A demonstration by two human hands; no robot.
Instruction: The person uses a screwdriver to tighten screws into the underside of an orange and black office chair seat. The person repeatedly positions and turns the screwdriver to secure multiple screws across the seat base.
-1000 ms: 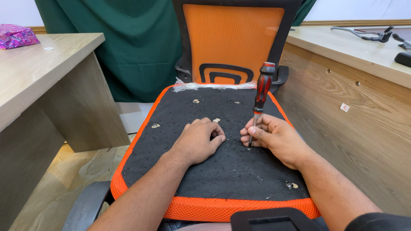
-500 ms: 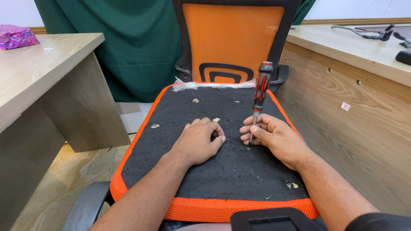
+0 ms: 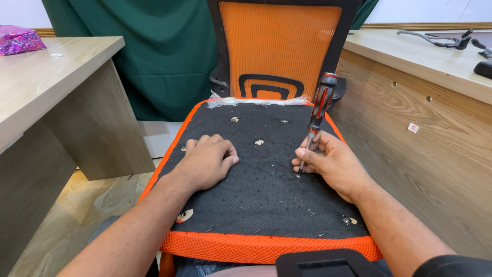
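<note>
Item: office chair seat, underside up, black fabric panel with an orange mesh border; lies across the person's lap, its far edge against the orange mesh backrest.

Tool: screwdriver, red-and-black handle, thin metal shaft. Stands nearly upright, handle leaning slightly away and to the right. Its tip meets the black panel at a point right of centre.

Right hand: grip closed around the lower shaft of the screwdriver, fingertips pinching close to the tip, heel of the hand resting on the seat. The handle stands free above the hand.

Left hand: palm down, fingers loosely curled, pressing on the panel left of centre. It holds nothing; it appears to steady the seat.

Fittings: several small pale mounting holes dot the panel, with more near the far edge and two near the front corners. A strip of clear plastic wrap bunches along the far edge.

Handling note: the shaft is best kept square to the panel so the tip seats fully before any turn; the low pinch guides the tip well but gives little torque. Firm downward pressure from the left hand should stop the seat from rocking on the lap.

Surroundings: wooden surface to the left carrying a purple packet; wooden surface to the right; green curtain behind.
</note>
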